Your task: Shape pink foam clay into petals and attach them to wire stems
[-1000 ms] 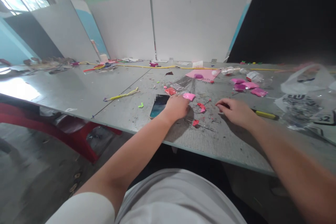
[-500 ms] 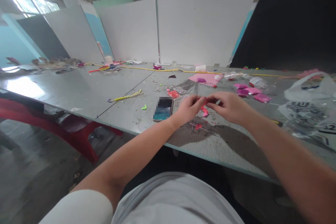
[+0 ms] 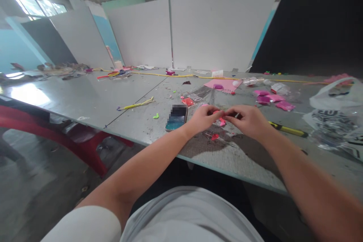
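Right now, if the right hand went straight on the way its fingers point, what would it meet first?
Most likely the left hand: the right hand points at it, and the two practically meet in the picture. They may already touch; depth is unclear.

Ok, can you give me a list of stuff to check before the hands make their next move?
1. Left hand and right hand close together: ok.
2. Something gripped firmly: cannot tell, the fingers hide it.
3. Phone out from under the fingers: ok, it lies left of the left hand.
4. Yellow cutter away from the fingertips: ok, it lies to the right of the right hand.
5. Cutter's blade tucked in: cannot tell.
6. Table just in front of the hands free of bits: not ok, a red piece lies there.
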